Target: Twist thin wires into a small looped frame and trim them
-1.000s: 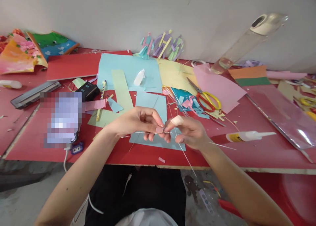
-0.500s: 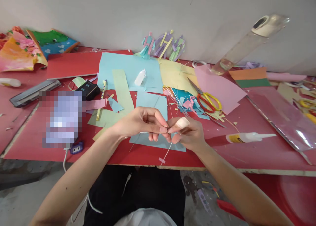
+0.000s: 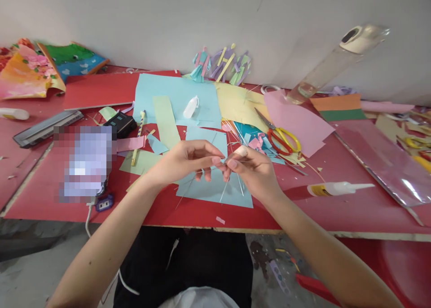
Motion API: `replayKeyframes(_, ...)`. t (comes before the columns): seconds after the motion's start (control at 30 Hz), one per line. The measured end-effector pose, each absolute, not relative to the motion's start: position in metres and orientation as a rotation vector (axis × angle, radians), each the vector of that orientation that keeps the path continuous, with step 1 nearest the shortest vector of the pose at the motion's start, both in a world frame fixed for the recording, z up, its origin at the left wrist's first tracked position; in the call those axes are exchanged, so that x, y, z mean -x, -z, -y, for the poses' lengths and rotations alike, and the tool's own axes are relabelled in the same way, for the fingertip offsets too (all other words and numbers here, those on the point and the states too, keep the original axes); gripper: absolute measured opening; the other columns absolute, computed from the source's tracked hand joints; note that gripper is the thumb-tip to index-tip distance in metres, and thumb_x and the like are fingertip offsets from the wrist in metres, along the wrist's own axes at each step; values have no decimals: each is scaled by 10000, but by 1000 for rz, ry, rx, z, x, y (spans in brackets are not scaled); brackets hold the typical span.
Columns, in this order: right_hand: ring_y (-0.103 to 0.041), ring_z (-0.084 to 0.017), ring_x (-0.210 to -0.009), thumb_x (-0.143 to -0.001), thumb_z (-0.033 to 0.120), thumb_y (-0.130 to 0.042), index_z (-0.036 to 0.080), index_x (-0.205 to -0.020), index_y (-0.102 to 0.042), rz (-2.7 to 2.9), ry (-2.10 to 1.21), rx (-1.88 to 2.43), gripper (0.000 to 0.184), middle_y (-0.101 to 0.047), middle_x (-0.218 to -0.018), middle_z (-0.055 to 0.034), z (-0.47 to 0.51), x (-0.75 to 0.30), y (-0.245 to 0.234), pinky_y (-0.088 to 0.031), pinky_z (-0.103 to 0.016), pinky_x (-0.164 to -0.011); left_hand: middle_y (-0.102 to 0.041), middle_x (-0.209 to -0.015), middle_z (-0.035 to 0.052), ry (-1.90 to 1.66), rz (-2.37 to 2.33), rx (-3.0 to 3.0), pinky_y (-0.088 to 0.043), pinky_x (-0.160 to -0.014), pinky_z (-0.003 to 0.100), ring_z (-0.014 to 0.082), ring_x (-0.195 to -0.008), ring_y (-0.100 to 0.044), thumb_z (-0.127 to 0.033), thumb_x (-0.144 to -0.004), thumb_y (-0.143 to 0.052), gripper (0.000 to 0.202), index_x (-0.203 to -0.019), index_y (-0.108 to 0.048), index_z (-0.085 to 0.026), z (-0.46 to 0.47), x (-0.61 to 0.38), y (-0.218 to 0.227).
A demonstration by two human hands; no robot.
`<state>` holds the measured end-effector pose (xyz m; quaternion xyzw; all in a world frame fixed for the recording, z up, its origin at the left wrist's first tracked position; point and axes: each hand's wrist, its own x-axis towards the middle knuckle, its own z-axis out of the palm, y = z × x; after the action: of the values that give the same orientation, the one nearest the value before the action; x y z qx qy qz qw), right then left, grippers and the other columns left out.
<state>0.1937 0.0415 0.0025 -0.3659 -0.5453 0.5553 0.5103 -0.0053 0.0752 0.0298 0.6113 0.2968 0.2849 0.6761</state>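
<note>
My left hand (image 3: 186, 160) and my right hand (image 3: 253, 171) meet fingertip to fingertip over a light blue paper sheet (image 3: 215, 189) near the front edge of the red table (image 3: 43, 195). Both pinch a thin pale wire (image 3: 225, 190) whose loose ends hang down below the fingers. A plaster wraps my right index finger (image 3: 241, 151).
Red and yellow scissors (image 3: 281, 135) lie on paper scraps to the right. A glue bottle (image 3: 336, 189) lies on its side at right. A small white bottle (image 3: 191, 106) rests on blue paper. A pencil (image 3: 138, 135), a black device (image 3: 120, 123) and a tall clear bottle (image 3: 332, 61) stand around.
Both hands have lifted slightly away from me and the right hand has turned, so the long wire end that pointed down to the table edge now hangs short under the fingers.
</note>
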Motion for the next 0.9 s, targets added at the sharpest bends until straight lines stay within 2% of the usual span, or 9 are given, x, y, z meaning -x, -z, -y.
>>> replayKeyframes(0.07, -617, -100, -502, -823, 316, -728, 200, -694, -593, 1258, -1359, 920, 220, -667, -590, 29, -45, -195, -3, -527, -223, -494, -689, -797, 24, -633, -725, -1442, -445, -490, 175, 67, -577, -591, -255, -873, -634, 151, -971, -653, -141, -77, 8, -31)
replayKeyframes(0.17, -604, -95, -509, -822, 347, -727, 204, -698, -594, 1227, -1378, 977, 231, -662, -587, 31, -49, -196, -2, -511, -220, -512, -635, -717, 0, -570, -791, -1527, -416, -501, 172, 59, -571, -521, -292, -864, -647, 166, -926, -680, -141, -78, 11, -33)
replayKeyframes(0.33, -617, -103, -559, -815, 345, -735, 216, -762, -669, 1330, -1431, 984, 154, -652, -621, 30, -51, -196, -2, -522, -238, -559, -552, -657, -17, -518, -825, -1610, -364, -504, 181, 72, -591, -445, -344, -873, -631, 198, -876, -691, -156, -79, 12, -34)
replayKeyframes(0.53, -611, -114, -580, -857, 376, -682, 208, -743, -697, 1371, -1386, 1004, 204, -644, -648, 8, -55, -197, -4, -503, -250, -539, -499, -646, -25, -511, -825, -1662, -361, -530, 192, 75, -587, -418, -336, -919, -556, 224, -881, -679, -153, -79, 14, -36)
replayKeyframes(0.73, -603, -121, -572, -839, 389, -698, 217, -731, -717, 1362, -1340, 1000, 204, -640, -632, 7, -56, -198, 3, -499, -268, -537, -549, -711, -3, -453, -738, -1680, -421, -576, 196, 94, -639, -481, -298, -937, -506, 229, -987, -688, -169, -79, 18, -38)
replayKeyframes(0.9, -598, -122, -526, -789, 405, -745, 231, -748, -743, 1308, -1380, 951, 179, -642, -592, 15, -55, -199, 7, -482, -271, -501, -631, -776, 10, -404, -725, -1804, -418, -545, 193, 100, -643, -530, -275, -931, -513, 230, -1054, -693, -202, -81, 21, -35)
